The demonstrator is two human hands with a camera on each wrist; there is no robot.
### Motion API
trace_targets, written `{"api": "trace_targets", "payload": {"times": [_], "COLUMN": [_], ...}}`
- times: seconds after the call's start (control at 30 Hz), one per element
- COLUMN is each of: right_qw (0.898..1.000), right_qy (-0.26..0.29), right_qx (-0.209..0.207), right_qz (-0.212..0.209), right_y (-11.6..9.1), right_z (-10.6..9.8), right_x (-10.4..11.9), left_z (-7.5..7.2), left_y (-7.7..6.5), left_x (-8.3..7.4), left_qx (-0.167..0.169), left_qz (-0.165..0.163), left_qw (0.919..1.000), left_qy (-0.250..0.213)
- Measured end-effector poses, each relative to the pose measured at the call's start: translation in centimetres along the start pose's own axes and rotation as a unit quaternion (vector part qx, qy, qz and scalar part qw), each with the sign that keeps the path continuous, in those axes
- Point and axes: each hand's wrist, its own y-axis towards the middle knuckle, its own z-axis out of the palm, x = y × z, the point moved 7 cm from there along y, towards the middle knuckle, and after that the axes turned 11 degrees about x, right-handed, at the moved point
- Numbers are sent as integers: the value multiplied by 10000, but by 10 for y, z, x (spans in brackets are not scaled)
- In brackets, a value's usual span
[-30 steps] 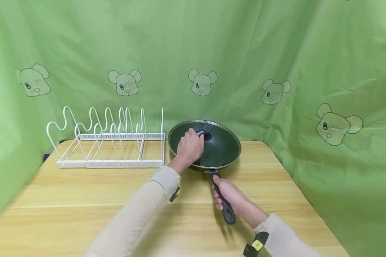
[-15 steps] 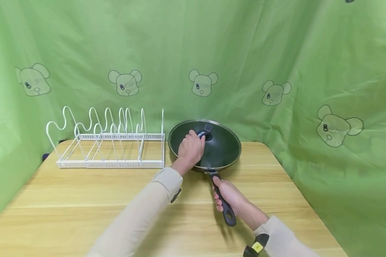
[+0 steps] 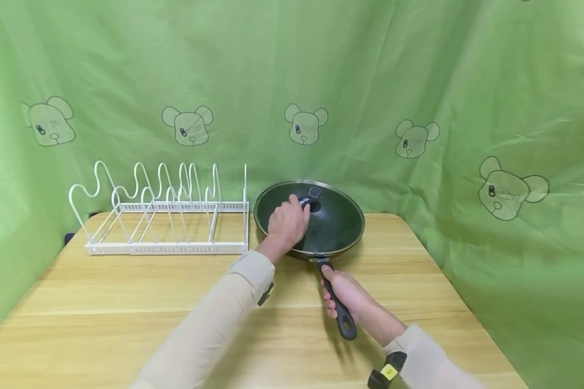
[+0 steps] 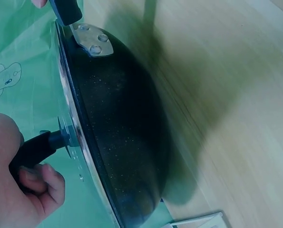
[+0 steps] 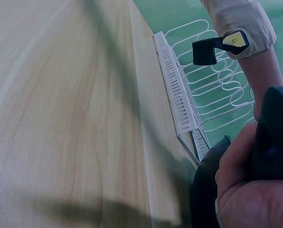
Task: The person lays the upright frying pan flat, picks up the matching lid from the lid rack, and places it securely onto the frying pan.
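Note:
A dark wok [image 4: 127, 123] with a long black handle [image 3: 342, 313] is at the back of the table, right of centre. Over it lies a glass lid [image 3: 331, 227] with a metal rim and a black knob handle [image 4: 34, 151]. My left hand [image 3: 288, 222] grips the lid's handle, its fingers curled round it in the left wrist view. My right hand [image 3: 347, 294] holds the wok's handle, thumb along the top. In the left wrist view the lid sits against the wok's rim.
A white wire rack [image 3: 167, 248] with wavy upright dividers stands on the wooden table [image 3: 126, 313], left of the wok. A green curtain [image 3: 370, 65] printed with bear heads hangs behind and at both sides.
Both hands keep their holds on the lid and the wok handle. Apart from slight shifts of the left hand and the view, the scene stays the same.

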Motion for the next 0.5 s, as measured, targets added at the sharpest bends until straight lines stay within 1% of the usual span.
{"api": "trace_targets", "payload": {"times": [0.13,0.23,0.33,0.43,0.5], "right_qw": [10000,10000,10000,10000,10000], "right_qy": [26,27,40,59,62], "right_qx": [-18,-20,0,15,24], "right_qz": [26,25,15,12,13], "right_y": [1,2,3,4,4], "right_z": [0,1,2,1,0], "right_x": [-1,-1,-1,-1,-1], "left_z": [0,-2,-7,-11,-14], "left_y": [-2,-3,-6,-10,-14], "left_x": [2,5,9,16,21], "left_qx": [78,167,378,662,754], "left_qz": [71,106,79,42,45], "left_qw": [9998,9996,9988,9968,9958], "left_qy": [-152,-207,-293,-454,-521]}}
